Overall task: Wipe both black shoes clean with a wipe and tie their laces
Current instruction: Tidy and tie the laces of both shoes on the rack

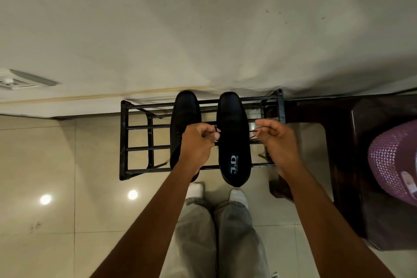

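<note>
Two black shoes stand side by side, toes toward the wall, on a black metal rack [137,128]. The right shoe [232,119] shows a white logo on its insole. The left shoe [185,110] is partly covered by my left hand [198,143], which pinches one end of the right shoe's thin black lace. My right hand [278,140] pinches the other end, and the lace is drawn taut across the right shoe between both hands. No wipe is visible.
The rack stands against a pale wall on a glossy tiled floor [45,176]. A dark wooden stool [361,165] holding a purple mesh basket [392,162] sits right of the rack. My legs in grey trousers [216,232] and white socks are just below it. A wall socket [13,80] is at left.
</note>
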